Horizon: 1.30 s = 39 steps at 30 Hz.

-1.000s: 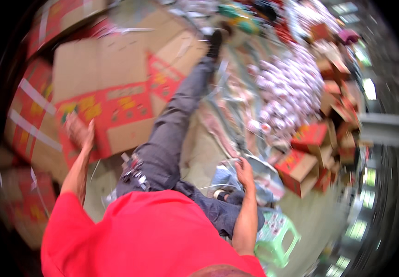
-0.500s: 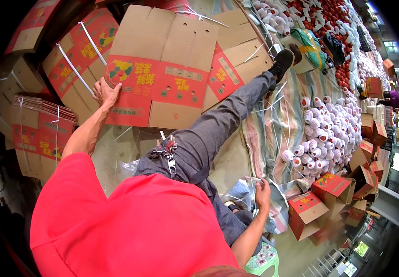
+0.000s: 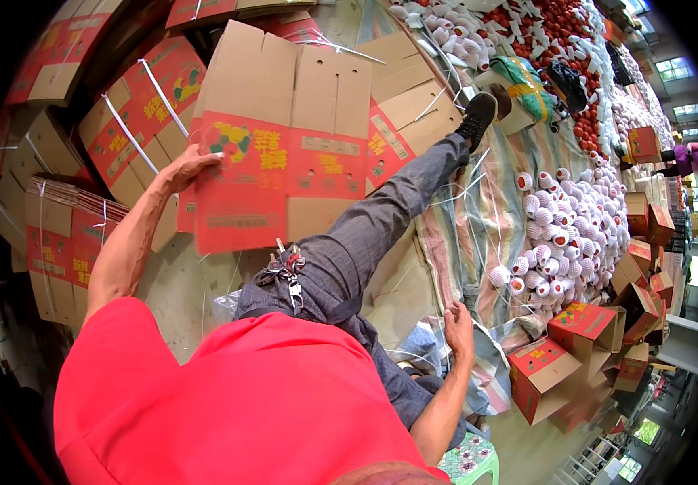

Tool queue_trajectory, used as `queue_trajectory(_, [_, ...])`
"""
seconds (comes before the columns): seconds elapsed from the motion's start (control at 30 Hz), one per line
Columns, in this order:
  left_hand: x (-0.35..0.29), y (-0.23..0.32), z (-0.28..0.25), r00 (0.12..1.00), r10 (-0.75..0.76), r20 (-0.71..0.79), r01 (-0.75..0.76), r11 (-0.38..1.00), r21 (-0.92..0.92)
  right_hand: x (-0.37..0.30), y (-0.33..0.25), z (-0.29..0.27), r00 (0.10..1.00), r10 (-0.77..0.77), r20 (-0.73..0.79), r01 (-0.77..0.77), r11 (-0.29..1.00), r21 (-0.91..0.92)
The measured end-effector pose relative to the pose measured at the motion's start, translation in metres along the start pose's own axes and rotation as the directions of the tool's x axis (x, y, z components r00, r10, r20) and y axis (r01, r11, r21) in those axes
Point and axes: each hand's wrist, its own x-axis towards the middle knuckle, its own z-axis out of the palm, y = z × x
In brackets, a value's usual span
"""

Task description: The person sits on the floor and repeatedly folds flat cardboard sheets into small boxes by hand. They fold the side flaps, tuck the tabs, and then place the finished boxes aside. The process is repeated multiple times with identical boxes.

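A flattened carton [image 3: 284,141], red and brown, lies just to the left of the outstretched leg [image 3: 397,186], on top of other flat cartons [image 3: 401,89]. Compared with half a second ago, it sits nearer the lap: its near edge now reaches almost to the keys [image 3: 288,271] at the hip end of the leg, and a red strip of another layer shows beside its left edge.

The left hand [image 3: 191,167] is closed on that left edge, thumb over the printed face, the fingers' undersides hidden; a second ago it was stretched out flat above the cardboard. The two hands are well apart, on opposite sides of the leg. The right hand [image 3: 458,331] is in almost the same place as before, fingers loosely bent near a thin white strip; whether it holds anything, I cannot tell.

Farther left of the leg stand strapped carton bundles [image 3: 143,121], much as before. Right of the leg, little has changed: the striped sheet [image 3: 494,214] borders it, then come the fruits in white foam nets [image 3: 563,242], open cartons [image 3: 547,376] and a green stool [image 3: 470,461].
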Motion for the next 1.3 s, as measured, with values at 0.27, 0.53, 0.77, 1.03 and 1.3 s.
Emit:
queue_trajectory(0.27, [-0.041, 0.122, 0.110, 0.907, 0.420, 0.038, -0.417, 0.907, -0.057, -0.001, -0.002, 0.001, 1.000, -0.018, -0.018, 0.019, 1.000, 0.022])
queue_trajectory(0.53, [-0.106, 0.234, 0.171, 0.584, 0.811, 0.034, -0.809, 0.584, -0.067, -0.022, 0.027, 0.010, 0.989, 0.079, -0.127, -0.054, 0.981, 0.186])
queue_trajectory(0.77, [-0.158, 0.194, 0.320, 0.403, 0.902, 0.153, -0.812, 0.430, -0.394, -0.032, 0.002, -0.101, 0.791, -0.035, -0.611, 0.270, 0.916, 0.296])
queue_trajectory(1.03, [-0.196, 0.072, 0.377, 0.175, 0.770, 0.614, -0.711, 0.530, -0.462, -0.130, -0.004, -0.305, 0.377, 0.064, -0.924, 0.555, 0.783, 0.281])
queue_trajectory(1.3, [-0.194, 0.025, 0.390, -0.384, 0.706, 0.595, -0.657, 0.244, -0.713, -0.180, 0.133, -0.338, 0.612, 0.344, -0.712, 0.674, 0.244, 0.697])
